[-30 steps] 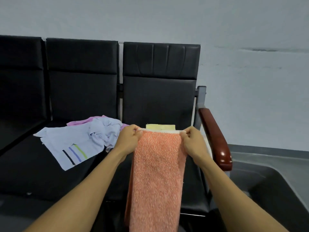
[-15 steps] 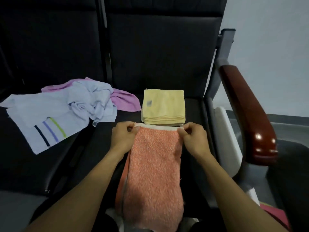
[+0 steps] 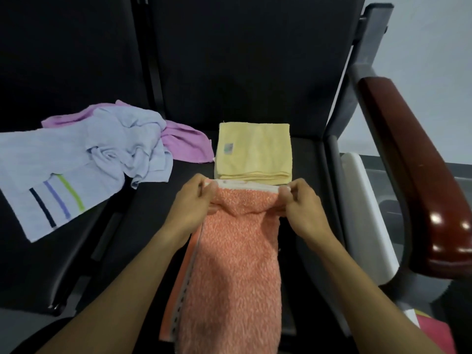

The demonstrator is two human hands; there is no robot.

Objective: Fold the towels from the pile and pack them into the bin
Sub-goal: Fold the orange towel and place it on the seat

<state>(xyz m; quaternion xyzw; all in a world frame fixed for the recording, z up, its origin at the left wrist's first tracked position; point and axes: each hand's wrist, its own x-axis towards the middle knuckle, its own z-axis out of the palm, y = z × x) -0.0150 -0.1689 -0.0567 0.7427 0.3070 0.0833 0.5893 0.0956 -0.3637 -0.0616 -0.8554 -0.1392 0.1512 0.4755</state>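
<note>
Left hand (image 3: 192, 198) and right hand (image 3: 301, 200): each pinches one top corner of the orange towel (image 3: 229, 264), fingers curled round its white-edged hem, the two hands level and apart by the towel's width. Orange towel: long, terry-textured, doubled lengthwise (a second layer shows along its left edge), hanging from the hands down over the front of the black seat (image 3: 143, 205). Yellow towel (image 3: 254, 152): folded square, flat on the same seat just beyond the held hem, a small label on its upper face. Pale blue towel (image 3: 84, 162): crumpled, unfolded, with three coloured stripes near one end, lying across the seat to the left. Pink towel (image 3: 184, 144): partly beneath the blue one, one end reaching toward the yellow towel. Red-brown armrest (image 3: 413, 169): at the right, with a white panel (image 3: 365, 208) below it.
</note>
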